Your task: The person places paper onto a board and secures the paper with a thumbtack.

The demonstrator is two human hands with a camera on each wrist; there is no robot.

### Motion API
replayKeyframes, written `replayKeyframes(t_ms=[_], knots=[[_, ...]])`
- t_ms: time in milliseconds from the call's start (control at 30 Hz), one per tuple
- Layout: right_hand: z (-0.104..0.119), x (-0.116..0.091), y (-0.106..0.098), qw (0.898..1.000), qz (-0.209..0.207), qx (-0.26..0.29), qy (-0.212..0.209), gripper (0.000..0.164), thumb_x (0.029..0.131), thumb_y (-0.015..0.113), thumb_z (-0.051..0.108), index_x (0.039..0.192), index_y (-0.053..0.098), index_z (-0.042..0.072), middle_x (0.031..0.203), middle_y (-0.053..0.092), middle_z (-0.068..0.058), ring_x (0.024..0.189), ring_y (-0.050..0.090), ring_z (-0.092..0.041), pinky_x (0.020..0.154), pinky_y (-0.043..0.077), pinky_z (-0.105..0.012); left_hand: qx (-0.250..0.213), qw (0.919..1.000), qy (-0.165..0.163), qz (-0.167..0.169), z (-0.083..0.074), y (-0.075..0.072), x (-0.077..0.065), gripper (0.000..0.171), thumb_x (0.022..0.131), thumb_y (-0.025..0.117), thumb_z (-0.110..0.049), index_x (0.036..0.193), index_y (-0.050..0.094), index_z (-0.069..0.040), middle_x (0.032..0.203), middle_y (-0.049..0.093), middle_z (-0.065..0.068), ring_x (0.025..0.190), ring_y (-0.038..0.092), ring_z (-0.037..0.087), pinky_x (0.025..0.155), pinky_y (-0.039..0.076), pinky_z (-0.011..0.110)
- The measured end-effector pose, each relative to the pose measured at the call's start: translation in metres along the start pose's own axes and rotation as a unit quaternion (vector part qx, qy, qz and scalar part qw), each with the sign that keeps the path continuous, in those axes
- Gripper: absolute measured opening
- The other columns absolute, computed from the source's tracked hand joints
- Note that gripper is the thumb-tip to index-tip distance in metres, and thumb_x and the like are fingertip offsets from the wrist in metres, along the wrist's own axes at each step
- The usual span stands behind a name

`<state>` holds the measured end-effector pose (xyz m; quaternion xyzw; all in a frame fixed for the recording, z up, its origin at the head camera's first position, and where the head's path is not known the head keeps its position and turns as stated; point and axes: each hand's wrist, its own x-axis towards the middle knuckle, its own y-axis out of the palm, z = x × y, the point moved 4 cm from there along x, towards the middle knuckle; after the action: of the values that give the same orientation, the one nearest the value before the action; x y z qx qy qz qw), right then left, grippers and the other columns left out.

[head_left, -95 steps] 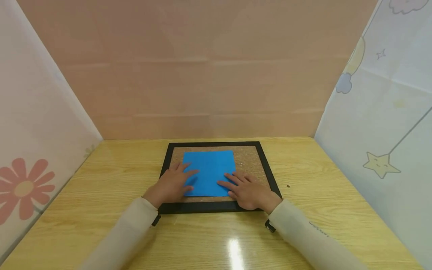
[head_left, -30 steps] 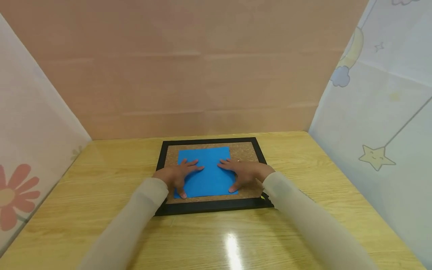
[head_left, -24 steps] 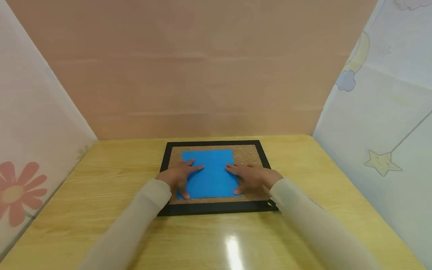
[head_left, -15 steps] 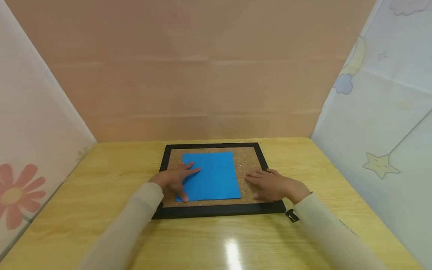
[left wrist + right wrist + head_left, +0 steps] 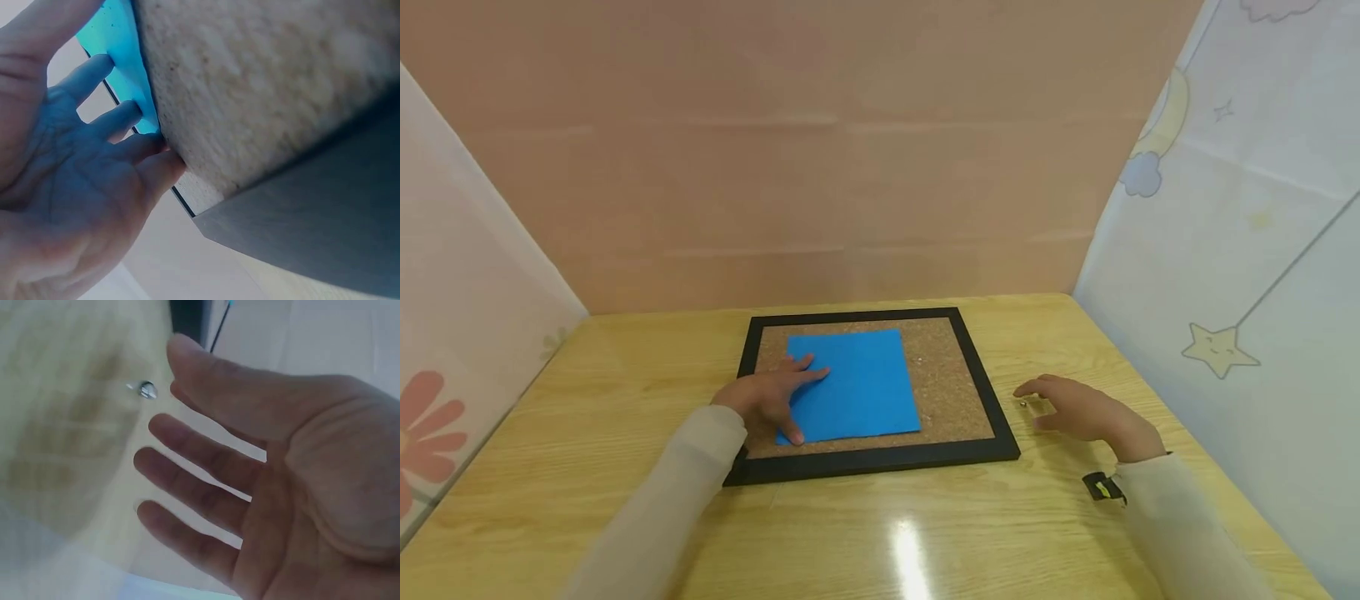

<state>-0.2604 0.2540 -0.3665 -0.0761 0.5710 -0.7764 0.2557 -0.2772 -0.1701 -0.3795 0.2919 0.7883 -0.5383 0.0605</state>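
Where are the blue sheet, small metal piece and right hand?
Blue sheet (image 5: 861, 387): head view, uncovered middle.
Small metal piece (image 5: 148, 390): right wrist view, its shiny surface.
Right hand (image 5: 1084, 410): head view, back of the hand.

Shows wood grain on table (image 5: 820, 533); bears flat black-framed corkboard (image 5: 953, 392) and, just right of it, small shiny metal piece (image 5: 148, 390).

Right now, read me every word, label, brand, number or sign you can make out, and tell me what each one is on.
No text can be read anywhere.
Wristband: a yellow mark, too small to make out.
Sheet, board: no lettering shows.
Right wall: drawings only, including a star and moon.
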Motion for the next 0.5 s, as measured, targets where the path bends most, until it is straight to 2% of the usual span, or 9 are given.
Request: replayKeyframes(t_ms=[200, 400, 500], knots=[[-0.004, 0.013, 0.008, 1.000, -0.030, -0.001, 0.004, 0.023, 0.094, 0.067, 0.013, 0.116, 0.065, 0.005, 0.110, 0.064, -0.008, 0.101, 0.062, -0.029, 0.086, 0.053, -0.048, 0.005, 1.0000, 0.006, 0.004, 0.004, 0.002, 0.002, 0.109, 0.074, 0.089, -0.026, 0.160, 0.023, -0.021, 0.169, -0.001, 0.012, 0.154, -0.007, 0.043, 0.118, 0.013, 0.070], [-0.006, 0.021, 0.005, 0.998, -0.061, 0.009, -0.002, 0.004, 0.094, 0.065, 0.006, 0.097, 0.063, 0.007, 0.093, 0.064, -0.003, 0.080, 0.056, -0.016, 0.073, 0.048, -0.037, 0.011, 0.9999, 0.011, 0.002, 0.006, 0.001, 0.002, 0.109, 0.073, 0.089, -0.027, 0.160, 0.024, -0.020, 0.169, 0.000, 0.013, 0.154, -0.005, 0.044, 0.118, 0.013, 0.069], [-0.008, 0.021, 0.007, 0.998, -0.066, 0.006, -0.005, 0.009, 0.094, 0.065, 0.004, 0.089, 0.062, 0.011, 0.083, 0.061, 0.001, 0.073, 0.050, -0.011, 0.068, 0.044, -0.032, 0.012, 0.9998, 0.017, 0.005, 0.004, 0.001, 0.002, 0.109, 0.073, 0.089, -0.027, 0.160, 0.024, -0.018, 0.169, 0.000, 0.015, 0.154, -0.005, 0.045, 0.118, 0.013, 0.070]])
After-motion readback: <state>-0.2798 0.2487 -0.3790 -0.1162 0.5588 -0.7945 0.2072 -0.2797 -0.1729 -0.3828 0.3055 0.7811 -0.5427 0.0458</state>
